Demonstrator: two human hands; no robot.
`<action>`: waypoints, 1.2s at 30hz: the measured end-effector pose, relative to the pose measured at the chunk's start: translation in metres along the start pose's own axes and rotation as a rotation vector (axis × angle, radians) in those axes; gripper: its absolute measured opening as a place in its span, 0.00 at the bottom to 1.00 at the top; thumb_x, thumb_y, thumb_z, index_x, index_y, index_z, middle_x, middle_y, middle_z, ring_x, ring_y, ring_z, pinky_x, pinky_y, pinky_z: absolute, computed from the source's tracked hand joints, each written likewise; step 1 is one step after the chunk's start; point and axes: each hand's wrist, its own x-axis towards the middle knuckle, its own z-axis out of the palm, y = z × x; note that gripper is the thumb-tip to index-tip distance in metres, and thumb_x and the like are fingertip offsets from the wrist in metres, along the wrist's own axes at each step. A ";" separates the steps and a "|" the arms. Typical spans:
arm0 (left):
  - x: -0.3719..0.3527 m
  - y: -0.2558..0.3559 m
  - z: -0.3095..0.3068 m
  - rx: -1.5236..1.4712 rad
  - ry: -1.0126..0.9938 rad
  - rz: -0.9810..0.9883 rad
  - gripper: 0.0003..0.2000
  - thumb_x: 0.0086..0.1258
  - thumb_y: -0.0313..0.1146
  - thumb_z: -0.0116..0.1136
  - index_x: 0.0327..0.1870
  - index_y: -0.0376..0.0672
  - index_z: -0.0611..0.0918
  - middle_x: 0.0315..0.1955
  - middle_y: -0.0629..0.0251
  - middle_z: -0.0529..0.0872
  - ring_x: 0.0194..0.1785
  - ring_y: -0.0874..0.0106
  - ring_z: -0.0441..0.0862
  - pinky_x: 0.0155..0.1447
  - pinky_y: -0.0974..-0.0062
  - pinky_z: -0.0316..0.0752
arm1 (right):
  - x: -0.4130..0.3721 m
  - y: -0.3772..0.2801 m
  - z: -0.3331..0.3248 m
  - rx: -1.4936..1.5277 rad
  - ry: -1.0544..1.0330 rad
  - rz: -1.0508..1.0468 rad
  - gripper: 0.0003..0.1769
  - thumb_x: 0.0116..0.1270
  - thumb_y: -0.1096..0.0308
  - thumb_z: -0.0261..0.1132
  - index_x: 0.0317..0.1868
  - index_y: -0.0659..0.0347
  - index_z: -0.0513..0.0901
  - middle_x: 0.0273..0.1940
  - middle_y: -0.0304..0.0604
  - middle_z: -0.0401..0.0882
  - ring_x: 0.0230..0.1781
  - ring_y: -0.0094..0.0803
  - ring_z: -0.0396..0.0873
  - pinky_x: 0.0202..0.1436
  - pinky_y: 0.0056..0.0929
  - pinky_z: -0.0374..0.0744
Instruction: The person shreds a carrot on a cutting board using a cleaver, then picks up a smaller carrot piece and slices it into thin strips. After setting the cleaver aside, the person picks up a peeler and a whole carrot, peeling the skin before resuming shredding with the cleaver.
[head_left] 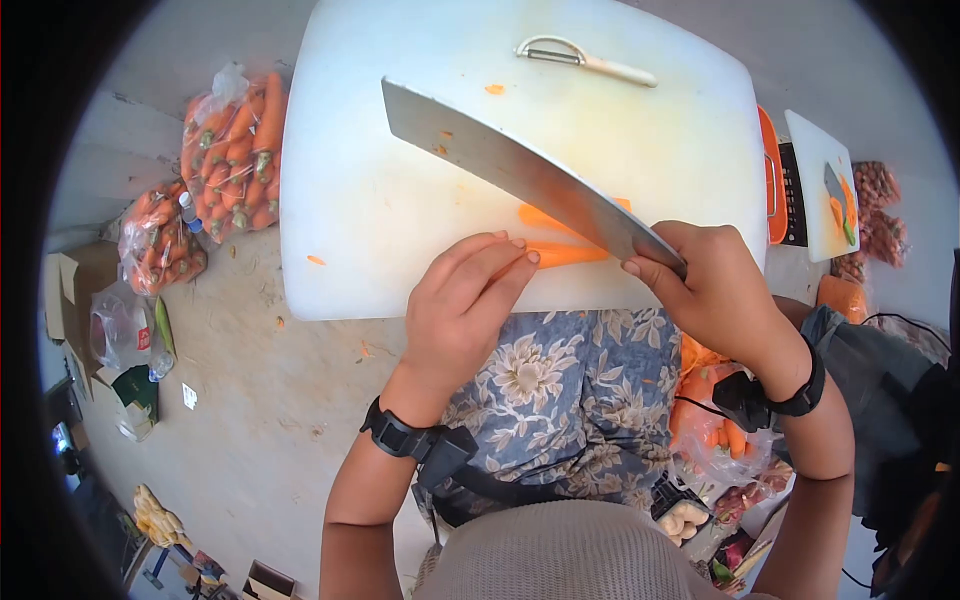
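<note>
1. A broad white cutting board (360,150) fills the center of the scene, its near edge by the person's lap; a steady, level board matters for clean cuts.

2. A wide-bladed cleaver (520,165) slants from the board's far left toward its near right, over orange carrot. Whether its edge touches the flesh cannot be told. Lining the blade up with the intended cut and moving it smoothly should keep slices even.

3. The right hand (725,285) closes around the handle end of the cleaver, thumb toward the blade. A firm but relaxed grip would best check any twist.

4. The left hand (460,300), fingers together and partly bent, holds the left end of the near carrot piece (575,256). Curling the fingertips back, with the thumb tucked behind them, would guard them from the edge.

5. A white-handled peeler (620,72) lies at the far side, well apart from both hands.

6. The near carrot piece lies on the board's near half, between the hands; another carrot piece (540,218) sits just beyond, partly hidden by the blade. Pressing the held piece flat should limit rolling.

7. A small orange scrap (316,260) rests near the left edge.
</note>
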 end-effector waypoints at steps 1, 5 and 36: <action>0.000 0.000 0.000 -0.017 -0.011 -0.022 0.12 0.54 0.18 0.64 0.40 0.38 0.87 0.39 0.61 0.85 0.47 0.61 0.84 0.51 0.67 0.81 | -0.003 0.006 0.002 -0.014 -0.015 -0.015 0.12 0.65 0.65 0.67 0.36 0.68 0.84 0.22 0.56 0.78 0.21 0.52 0.78 0.28 0.41 0.75; -0.001 -0.002 0.001 0.003 -0.013 0.004 0.12 0.53 0.17 0.63 0.39 0.38 0.87 0.39 0.60 0.85 0.47 0.60 0.84 0.52 0.67 0.81 | -0.017 0.025 0.010 -0.126 0.039 -0.109 0.11 0.65 0.65 0.66 0.32 0.65 0.82 0.20 0.55 0.77 0.22 0.53 0.78 0.28 0.44 0.76; 0.032 -0.049 -0.043 0.392 -0.010 -0.276 0.09 0.63 0.27 0.63 0.43 0.40 0.85 0.42 0.60 0.84 0.51 0.58 0.79 0.61 0.59 0.71 | -0.046 0.118 0.005 -0.082 0.396 0.249 0.14 0.63 0.62 0.66 0.33 0.67 0.85 0.31 0.58 0.84 0.34 0.53 0.83 0.42 0.46 0.80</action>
